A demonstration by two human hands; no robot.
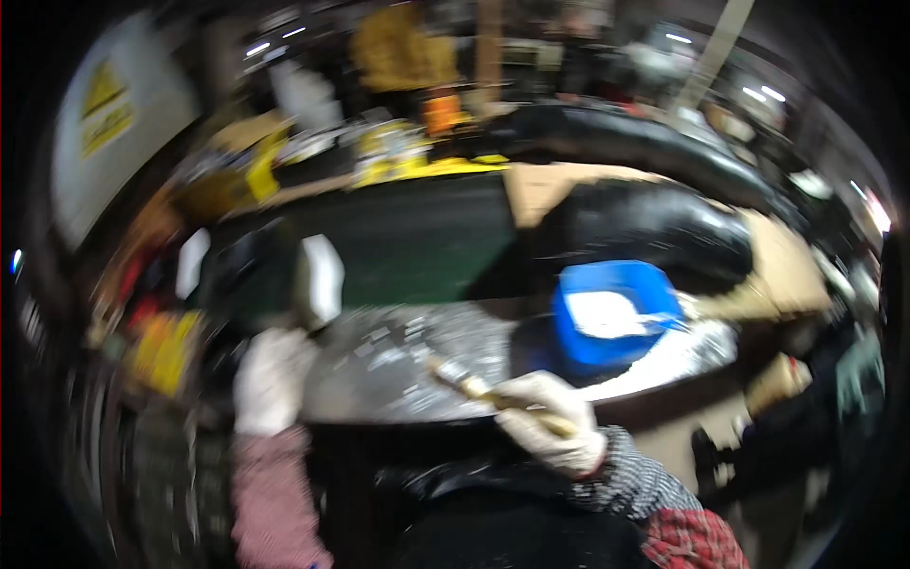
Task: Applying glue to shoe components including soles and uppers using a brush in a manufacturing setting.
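In a white glove, my right hand (550, 417) is closed around the handle of a brush (464, 379), its bristle end pointing left over a grey, shiny work surface (398, 384). My left hand (275, 375), also in a white glove, is smeared by motion at the left end of that surface. Just beyond it is a dark object with a white strip (323, 280); I cannot make out its kind or whether my hand touches it. Right of the brush stands a blue plastic tub (607, 351) with white material (604, 313) inside.
Crumpled shiny sheeting (678, 365) lies around the tub. Behind it, a black plastic-wrapped bundle (654, 228) rests on brown cardboard (782, 266). A dark green surface (408, 242) stretches across the middle. At far left hangs a pale panel with a yellow warning sign (104, 104).
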